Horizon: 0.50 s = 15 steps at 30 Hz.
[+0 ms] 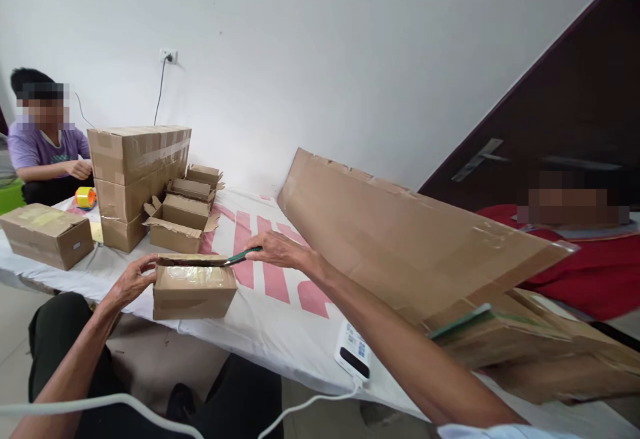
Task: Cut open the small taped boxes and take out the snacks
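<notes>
Small cardboard box (194, 290) is sitting at near edge of white-and-red sheet (280, 305), just in front of the wearer's knees. Long axis is running left-right across view; taped top is facing up, one flap at the rear looking lifted flat. Green-handled cutter (243, 255) is lying along the box's top rear edge, handle toward the right, tip pointing left toward box centre; long axis near-parallel to box's, tilted slightly up at the handle end.

R hand (280, 250) is gripping the cutter handle, fingers curled round it, palm down. L hand (131, 283) is pressing on box's left end, fingers partly bent round the corner, thumb on top; holding box steady, not lifting.

Outward: open carton (180, 223) w/ flaps up is sitting behind box, well apart. Stack of sealed cartons (137, 172) is standing further left-rear. Another closed carton (47, 234) is at far left. Big flattened cardboard sheet (410, 239) is leaning at right. White device w/ cable (353, 351) is lying under R forearm. Second person in purple top (43, 149) is sitting at far left, tape roll (85, 197) close by.
</notes>
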Each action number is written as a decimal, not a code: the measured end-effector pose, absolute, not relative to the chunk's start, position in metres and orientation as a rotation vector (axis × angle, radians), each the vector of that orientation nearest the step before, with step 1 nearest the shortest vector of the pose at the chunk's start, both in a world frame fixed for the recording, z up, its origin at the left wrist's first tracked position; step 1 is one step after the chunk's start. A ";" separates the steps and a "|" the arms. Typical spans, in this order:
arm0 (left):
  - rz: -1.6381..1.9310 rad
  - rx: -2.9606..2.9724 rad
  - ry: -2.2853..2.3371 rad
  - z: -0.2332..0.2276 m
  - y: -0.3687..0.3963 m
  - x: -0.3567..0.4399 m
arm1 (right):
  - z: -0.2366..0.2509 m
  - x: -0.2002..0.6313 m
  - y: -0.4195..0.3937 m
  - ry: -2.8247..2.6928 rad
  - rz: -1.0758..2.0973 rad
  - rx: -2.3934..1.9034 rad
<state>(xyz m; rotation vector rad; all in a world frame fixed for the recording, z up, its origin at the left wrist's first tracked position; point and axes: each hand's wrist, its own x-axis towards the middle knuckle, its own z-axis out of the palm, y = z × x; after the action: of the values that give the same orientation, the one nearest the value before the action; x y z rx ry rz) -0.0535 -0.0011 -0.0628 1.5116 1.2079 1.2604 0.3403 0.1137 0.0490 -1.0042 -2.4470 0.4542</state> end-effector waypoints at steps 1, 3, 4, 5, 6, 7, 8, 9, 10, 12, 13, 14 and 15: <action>1.263 1.506 1.218 -0.063 0.000 -0.054 | 0.044 0.353 0.112 -2.442 0.498 -1.023; 1.282 1.493 1.251 -0.065 0.002 -0.055 | 0.026 0.376 0.106 -2.368 0.540 -1.072; 1.286 1.488 1.269 -0.065 0.003 -0.056 | 0.012 0.385 0.101 -2.274 0.527 -1.108; 1.282 1.485 1.282 -0.065 0.003 -0.057 | -0.006 0.392 0.096 -2.179 0.503 -1.142; 1.271 1.482 1.287 -0.064 0.004 -0.057 | -0.028 0.397 0.090 -2.101 0.473 -1.174; 1.255 1.477 1.283 -0.063 0.003 -0.058 | -0.053 0.400 0.083 -2.044 0.446 -1.220; 1.234 1.472 1.278 -0.062 0.003 -0.059 | -0.079 0.401 0.076 -1.994 0.412 -1.282; 1.213 1.466 1.276 -0.060 0.002 -0.061 | -0.105 0.401 0.068 -1.966 0.375 -1.349; 1.195 1.463 1.278 -0.058 0.001 -0.062 | -0.130 0.400 0.061 -1.951 0.328 -1.408; 1.153 1.476 1.280 -0.054 -0.002 -0.065 | -0.171 0.397 0.050 -1.973 0.243 -1.459; 1.130 1.492 1.274 -0.052 -0.003 -0.066 | -0.184 0.396 0.046 -1.981 0.205 -1.481; 1.105 1.513 1.263 -0.051 -0.004 -0.068 | -0.192 0.394 0.044 -1.991 0.183 -1.497; 1.081 1.536 1.251 -0.049 -0.005 -0.069 | -0.194 0.391 0.044 -1.992 0.176 -1.505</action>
<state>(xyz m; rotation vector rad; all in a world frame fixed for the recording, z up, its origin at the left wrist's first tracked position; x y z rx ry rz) -0.0685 -0.0046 -0.0492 1.5360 1.2507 1.0805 0.3913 0.0435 -0.1941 -1.5054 -1.9916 0.1757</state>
